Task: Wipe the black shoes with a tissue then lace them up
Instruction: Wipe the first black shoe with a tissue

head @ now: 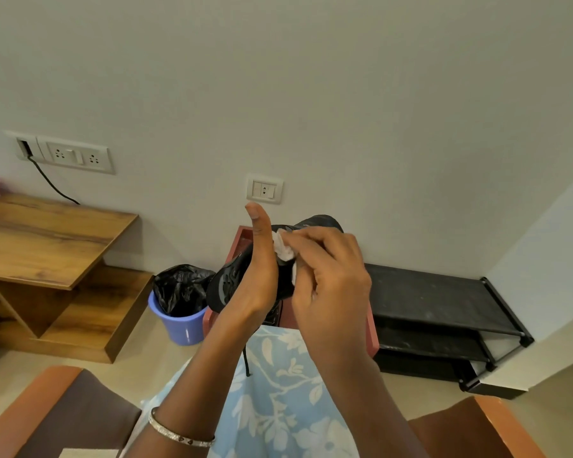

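No legible text, brand or number: none on black shoe (225, 285), none on wall sockets (75, 157).

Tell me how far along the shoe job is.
Nothing looks finished. In hand: the left hand holds a black shoe up while the right hand presses a white tissue to it. Left: lacing, since a loose lace dangles; no second shoe clearly shows.

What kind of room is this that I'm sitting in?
Probably a bedroom or a guest room in a home or lodging: a low wooden desk under wall sockets, a lined bin on the floor, and a black shoe rack against the wall.
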The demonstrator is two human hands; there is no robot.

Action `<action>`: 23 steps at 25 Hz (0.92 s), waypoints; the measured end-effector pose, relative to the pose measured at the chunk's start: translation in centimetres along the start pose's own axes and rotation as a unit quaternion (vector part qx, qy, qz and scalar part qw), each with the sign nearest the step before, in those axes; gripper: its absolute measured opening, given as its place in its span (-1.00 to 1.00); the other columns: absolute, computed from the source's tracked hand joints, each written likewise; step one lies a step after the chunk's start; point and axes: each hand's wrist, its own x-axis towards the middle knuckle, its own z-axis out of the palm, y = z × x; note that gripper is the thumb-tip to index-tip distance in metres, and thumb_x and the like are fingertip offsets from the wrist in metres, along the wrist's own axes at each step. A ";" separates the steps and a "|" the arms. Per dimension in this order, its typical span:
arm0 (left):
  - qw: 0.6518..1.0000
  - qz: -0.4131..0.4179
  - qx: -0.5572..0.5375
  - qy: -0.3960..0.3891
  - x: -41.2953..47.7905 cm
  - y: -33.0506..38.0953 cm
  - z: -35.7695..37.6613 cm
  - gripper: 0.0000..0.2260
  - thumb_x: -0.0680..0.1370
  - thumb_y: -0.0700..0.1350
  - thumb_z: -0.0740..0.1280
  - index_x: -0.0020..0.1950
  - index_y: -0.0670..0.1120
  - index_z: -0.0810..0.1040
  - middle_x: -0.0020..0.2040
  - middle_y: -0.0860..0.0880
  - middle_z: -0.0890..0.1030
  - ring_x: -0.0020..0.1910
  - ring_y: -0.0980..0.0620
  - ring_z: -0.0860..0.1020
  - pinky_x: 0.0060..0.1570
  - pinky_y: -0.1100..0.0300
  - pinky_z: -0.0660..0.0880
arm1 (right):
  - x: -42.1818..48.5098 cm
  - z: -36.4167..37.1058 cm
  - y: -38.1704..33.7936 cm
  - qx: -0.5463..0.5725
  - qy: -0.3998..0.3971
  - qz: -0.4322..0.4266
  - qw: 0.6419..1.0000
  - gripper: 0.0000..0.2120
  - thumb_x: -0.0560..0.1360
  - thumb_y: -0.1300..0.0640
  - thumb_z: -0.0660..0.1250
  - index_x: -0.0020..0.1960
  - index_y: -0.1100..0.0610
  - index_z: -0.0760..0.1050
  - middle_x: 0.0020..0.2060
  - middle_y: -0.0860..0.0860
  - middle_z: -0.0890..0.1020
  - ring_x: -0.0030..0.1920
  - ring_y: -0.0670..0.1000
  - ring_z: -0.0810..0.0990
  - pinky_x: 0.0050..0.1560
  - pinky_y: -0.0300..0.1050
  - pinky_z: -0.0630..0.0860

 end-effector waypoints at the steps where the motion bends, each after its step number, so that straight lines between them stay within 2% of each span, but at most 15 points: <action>1: 1.000 -0.002 -0.005 0.002 0.0 0.0 0.1 -0.11 0.37 0.58 -0.05 -0.14 -0.22 0.60 -0.08 -0.31 0.63 0.02 -0.15 0.64 0.23 0.01 0.46 | 0.6 0.1 -0.1 -0.014 -0.004 -0.001 1.000 -0.72 0.54 0.19 0.22 0.06 0.17 0.70 -0.06 0.05 0.68 -0.01 0.03 0.59 0.09 -0.38 0.39; 3: 1.000 -0.008 -0.011 0.027 0.2 0.1 0.0 -0.21 0.41 0.58 -0.06 -0.26 -0.10 0.55 -0.20 -0.21 0.61 -0.09 -0.12 0.63 0.17 0.02 0.48 | 0.9 0.1 -0.3 -0.025 0.002 -0.015 1.000 -0.72 0.54 0.19 0.22 0.05 0.17 0.70 -0.07 0.05 0.69 -0.02 0.05 0.59 0.09 -0.36 0.39; 5: 0.998 -0.026 0.007 0.061 0.1 0.7 -0.1 -0.27 0.39 0.59 -0.12 -0.49 -0.03 0.36 -0.47 -0.07 0.43 -0.39 0.00 0.45 -0.09 0.13 0.43 | -0.3 -0.1 -0.4 -0.018 0.022 -0.032 0.999 -0.73 0.60 0.18 0.22 0.05 0.21 0.69 -0.05 0.07 0.70 0.01 0.04 0.59 0.15 -0.36 0.40; 6: 0.997 -0.041 0.018 0.068 0.2 0.8 -0.3 -0.27 0.36 0.59 -0.15 -0.53 -0.03 0.29 -0.54 -0.04 0.36 -0.47 0.04 0.37 -0.18 0.17 0.39 | -1.2 -0.2 -0.3 -0.016 0.027 -0.036 0.999 -0.70 0.65 0.16 0.19 0.07 0.23 0.69 -0.04 0.08 0.70 0.02 0.04 0.60 0.19 -0.35 0.42; 7: 0.996 -0.063 0.019 0.061 0.3 0.8 -0.6 -0.23 0.30 0.61 -0.15 -0.51 -0.07 0.31 -0.53 -0.09 0.37 -0.47 0.03 0.39 -0.18 0.16 0.42 | -2.2 -0.3 -0.2 -0.017 0.026 -0.039 0.999 -0.64 0.69 0.12 0.15 0.07 0.25 0.69 -0.03 0.09 0.70 0.02 0.05 0.62 0.21 -0.35 0.43; 8: 0.995 -0.090 0.003 0.045 0.2 0.9 -0.6 -0.17 0.23 0.67 -0.12 -0.39 -0.09 0.43 -0.42 -0.16 0.46 -0.38 -0.06 0.46 -0.03 0.09 0.52 | -3.0 -0.3 -0.1 -0.017 0.021 -0.042 0.999 -0.59 0.71 0.08 0.12 0.07 0.26 0.69 -0.03 0.10 0.70 0.01 0.06 0.64 0.22 -0.37 0.44; 9: 0.993 -0.111 -0.018 0.028 0.3 0.7 -0.9 -0.06 0.16 0.72 -0.05 -0.15 -0.13 0.52 -0.19 -0.24 0.53 -0.19 -0.14 0.51 0.21 -0.06 0.53 | -3.5 -0.4 0.2 -0.011 0.015 -0.043 0.999 -0.57 0.71 0.05 0.11 0.07 0.26 0.69 -0.03 0.11 0.71 0.00 0.07 0.65 0.22 -0.40 0.43; 10: 0.992 -0.119 -0.039 0.019 0.3 0.9 -0.8 0.03 0.12 0.74 0.01 0.03 -0.15 0.52 0.00 -0.30 0.51 -0.05 -0.23 0.49 0.38 -0.17 0.42 | -3.5 -0.4 0.4 -0.003 0.014 -0.043 0.999 -0.59 0.71 0.05 0.12 0.07 0.25 0.69 -0.03 0.11 0.71 0.00 0.07 0.66 0.22 -0.42 0.42; 11: 0.992 -0.114 -0.054 0.019 0.2 1.1 -0.8 0.03 0.14 0.72 0.04 0.07 -0.17 0.52 0.08 -0.34 0.50 0.03 -0.28 0.50 0.43 -0.21 0.35 | -3.2 -0.5 0.6 0.009 0.017 -0.041 0.999 -0.63 0.70 0.08 0.15 0.08 0.24 0.69 -0.04 0.10 0.71 0.01 0.05 0.65 0.21 -0.41 0.42; 12: 0.993 -0.104 -0.056 0.026 0.2 1.3 -0.7 0.01 0.21 0.69 0.03 0.03 -0.21 0.57 0.07 -0.34 0.55 0.06 -0.27 0.55 0.43 -0.18 0.36 | -2.6 -0.5 0.7 0.019 0.024 -0.039 0.999 -0.72 0.68 0.16 0.21 0.08 0.24 0.68 -0.04 0.10 0.71 0.01 0.04 0.65 0.20 -0.36 0.45; 14: 0.993 -0.088 -0.059 0.043 0.4 1.5 -0.5 -0.08 0.34 0.61 -0.02 -0.05 -0.18 0.69 0.04 -0.20 0.68 0.10 -0.08 0.65 0.37 -0.10 0.44 | -1.5 -0.4 0.8 0.022 0.044 -0.043 0.998 -0.85 0.59 0.31 0.33 0.07 0.25 0.68 -0.04 0.09 0.71 0.01 0.05 0.64 0.13 -0.24 0.53; 16: 0.991 -0.080 -0.096 0.044 0.5 1.7 -0.3 -0.16 0.45 0.52 0.02 0.13 -0.15 0.70 0.08 -0.18 0.70 0.17 -0.09 0.64 0.31 -0.02 0.47 | -1.2 -0.1 0.9 0.018 0.048 -0.051 0.997 -0.82 0.62 0.27 0.30 0.07 0.24 0.68 -0.02 0.10 0.70 0.04 0.05 0.63 0.16 -0.25 0.52; 18: 0.987 -0.074 -0.132 0.053 0.6 2.1 -0.4 -0.19 0.51 0.47 0.04 0.19 -0.20 0.66 0.06 -0.23 0.70 0.10 -0.14 0.67 0.11 0.05 0.58 | -2.3 0.2 1.2 0.016 0.032 -0.048 0.998 -0.73 0.67 0.17 0.22 0.08 0.23 0.68 0.00 0.12 0.69 0.05 0.04 0.63 0.21 -0.32 0.46; 20: 0.983 -0.072 -0.150 0.083 0.7 2.3 -0.6 -0.22 0.53 0.43 0.03 0.23 -0.21 0.61 0.01 -0.24 0.71 -0.01 -0.14 0.71 -0.10 0.09 0.64 | -3.8 0.3 1.7 0.004 0.025 -0.038 0.999 -0.79 0.63 0.20 0.28 0.08 0.24 0.68 -0.01 0.12 0.69 0.03 0.05 0.64 0.22 -0.38 0.42; 23: 0.977 -0.082 -0.176 0.082 0.5 2.5 -0.5 -0.24 0.55 0.42 0.04 0.09 -0.22 0.68 -0.05 -0.25 0.72 -0.09 -0.13 0.72 -0.17 0.11 0.65 | -3.3 0.4 1.9 0.006 0.033 -0.033 0.999 -0.86 0.51 0.34 0.42 0.04 0.23 0.70 -0.03 0.13 0.69 0.00 0.04 0.64 0.17 -0.36 0.47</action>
